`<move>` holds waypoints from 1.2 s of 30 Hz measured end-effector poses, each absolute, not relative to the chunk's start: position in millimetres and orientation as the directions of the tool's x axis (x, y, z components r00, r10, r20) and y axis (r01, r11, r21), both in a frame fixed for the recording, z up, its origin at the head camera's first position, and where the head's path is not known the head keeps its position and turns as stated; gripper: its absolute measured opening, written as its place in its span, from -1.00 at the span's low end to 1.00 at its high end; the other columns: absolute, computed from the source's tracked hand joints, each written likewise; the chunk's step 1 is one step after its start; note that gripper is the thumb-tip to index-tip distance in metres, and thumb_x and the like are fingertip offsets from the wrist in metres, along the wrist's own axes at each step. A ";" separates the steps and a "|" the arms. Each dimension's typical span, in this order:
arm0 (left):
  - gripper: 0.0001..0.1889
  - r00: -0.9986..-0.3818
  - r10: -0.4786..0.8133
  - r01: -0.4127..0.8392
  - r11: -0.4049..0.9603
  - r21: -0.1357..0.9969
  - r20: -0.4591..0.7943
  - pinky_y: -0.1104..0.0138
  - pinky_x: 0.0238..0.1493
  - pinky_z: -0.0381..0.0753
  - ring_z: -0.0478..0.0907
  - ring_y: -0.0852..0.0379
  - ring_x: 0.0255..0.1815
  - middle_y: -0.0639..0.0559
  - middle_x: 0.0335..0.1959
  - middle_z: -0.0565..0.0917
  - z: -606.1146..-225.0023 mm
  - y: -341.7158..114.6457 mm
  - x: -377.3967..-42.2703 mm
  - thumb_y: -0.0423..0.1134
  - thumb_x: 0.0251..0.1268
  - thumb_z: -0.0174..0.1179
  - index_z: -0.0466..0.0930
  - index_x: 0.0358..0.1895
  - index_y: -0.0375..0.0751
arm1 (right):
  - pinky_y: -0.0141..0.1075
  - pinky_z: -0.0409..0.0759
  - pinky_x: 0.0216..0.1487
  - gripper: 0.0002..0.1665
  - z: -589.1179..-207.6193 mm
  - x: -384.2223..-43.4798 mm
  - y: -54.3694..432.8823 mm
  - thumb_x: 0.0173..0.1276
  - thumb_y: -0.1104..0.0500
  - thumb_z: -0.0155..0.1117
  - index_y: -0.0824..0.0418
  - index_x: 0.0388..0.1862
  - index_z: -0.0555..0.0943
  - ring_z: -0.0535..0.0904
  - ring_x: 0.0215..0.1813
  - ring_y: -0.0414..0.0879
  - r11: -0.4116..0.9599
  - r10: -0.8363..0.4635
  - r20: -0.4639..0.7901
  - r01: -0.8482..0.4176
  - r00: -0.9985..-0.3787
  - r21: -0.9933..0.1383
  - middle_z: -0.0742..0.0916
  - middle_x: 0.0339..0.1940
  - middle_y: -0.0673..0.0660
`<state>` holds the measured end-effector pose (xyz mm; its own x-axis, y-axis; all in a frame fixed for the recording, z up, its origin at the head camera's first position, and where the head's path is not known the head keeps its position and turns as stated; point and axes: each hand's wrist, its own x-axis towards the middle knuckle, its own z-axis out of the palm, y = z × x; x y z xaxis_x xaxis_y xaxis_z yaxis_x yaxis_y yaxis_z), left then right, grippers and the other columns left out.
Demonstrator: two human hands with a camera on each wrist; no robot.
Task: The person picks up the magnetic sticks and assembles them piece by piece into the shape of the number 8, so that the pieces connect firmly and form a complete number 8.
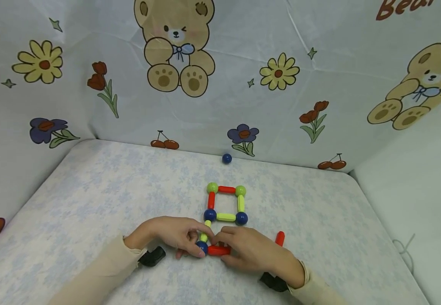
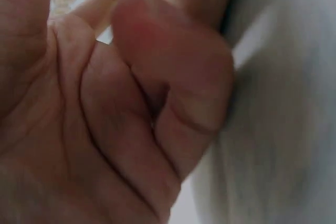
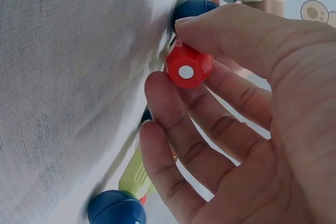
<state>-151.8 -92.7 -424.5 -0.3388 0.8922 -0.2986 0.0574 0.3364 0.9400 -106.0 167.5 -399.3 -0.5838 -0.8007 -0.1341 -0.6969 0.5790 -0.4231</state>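
Observation:
A square of magnetic rods and balls lies on the table: a red rod (image 1: 227, 189) and a yellow-green rod (image 1: 226, 217) are among its sides, joined by green balls (image 1: 212, 187) and blue balls (image 1: 241, 218). From its near left corner another yellow-green rod (image 1: 204, 237) runs toward me to a blue ball (image 1: 202, 247). My left hand (image 1: 176, 233) holds that ball, thumb at its side and index finger reaching over the rod. With thumb and fingers my right hand (image 1: 249, 250) pinches a red rod (image 3: 188, 67), whose far end meets the same ball.
A loose red rod (image 1: 279, 238) lies just beyond my right wrist, partly hidden by it. One blue ball (image 1: 227, 158) sits by the table's back edge, against the printed cloth (image 1: 205, 114). A white wall or sheet stands to the right.

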 end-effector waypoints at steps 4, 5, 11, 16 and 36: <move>-0.77 -0.355 0.879 0.107 0.377 0.920 -0.319 0.47 -0.60 0.46 0.41 0.28 -0.81 0.03 -0.78 0.49 -422.3 -86.6 -144.4 -0.19 0.48 0.29 0.63 0.11 0.12 | -0.50 0.51 -0.14 -0.65 -398.1 -106.3 167.7 0.39 0.11 0.45 0.02 0.14 0.67 0.46 -0.26 -0.36 0.584 -0.796 -0.136 -0.690 -0.590 -0.428 0.69 0.01 -0.15; -0.81 -0.362 0.874 0.110 0.386 0.916 -0.325 0.46 -0.63 0.44 0.39 0.28 -0.82 0.05 -0.79 0.48 -422.3 -85.6 -143.5 -0.18 0.47 0.29 0.64 0.07 0.13 | -0.50 0.51 -0.14 -0.65 -398.1 -106.4 167.7 0.40 0.11 0.44 0.02 0.14 0.67 0.47 -0.26 -0.36 0.584 -0.796 -0.136 -0.689 -0.589 -0.429 0.69 0.01 -0.15; -0.86 -0.363 0.869 0.087 0.392 0.916 -0.337 0.45 -0.60 0.46 0.40 0.28 -0.80 0.08 -0.76 0.51 -423.3 -84.9 -143.8 -0.19 0.47 0.29 0.64 0.00 0.13 | -0.50 0.53 -0.13 -0.69 -394.2 -107.7 168.0 0.42 0.07 0.43 0.02 0.11 0.68 0.52 -0.23 -0.37 0.573 -0.799 -0.124 -0.683 -0.588 -0.452 0.69 -0.03 -0.16; -0.83 -0.336 0.877 0.018 0.371 0.929 -0.344 0.45 -0.52 0.54 0.50 0.27 -0.77 0.04 -0.71 0.57 -425.5 -85.0 -146.3 -0.23 0.48 0.29 0.65 0.03 0.08 | -0.45 0.57 -0.12 -0.74 -386.4 -112.4 175.7 0.44 0.10 0.41 0.07 0.06 0.67 0.58 -0.17 -0.32 0.565 -0.792 -0.081 -0.676 -0.605 -0.472 0.70 -0.09 -0.11; -0.84 -0.304 0.878 -0.064 0.367 0.928 -0.369 0.45 -0.63 0.38 0.59 0.26 -0.71 0.03 -0.64 0.65 -431.5 -87.3 -149.4 -0.22 0.50 0.26 0.65 0.05 0.02 | -0.17 0.67 -0.07 -0.78 -376.6 -150.7 195.8 0.47 0.13 0.38 0.12 0.05 0.68 0.59 -0.14 -0.26 0.619 -0.711 -0.015 -0.615 -0.703 -0.487 0.72 -0.15 -0.14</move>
<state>-149.4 -87.3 -431.5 -0.3043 0.8783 -0.3689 -0.0644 0.3674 0.9278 -150.7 195.8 -376.6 -0.7033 -0.7108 -0.0153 -0.6154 0.6194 -0.4874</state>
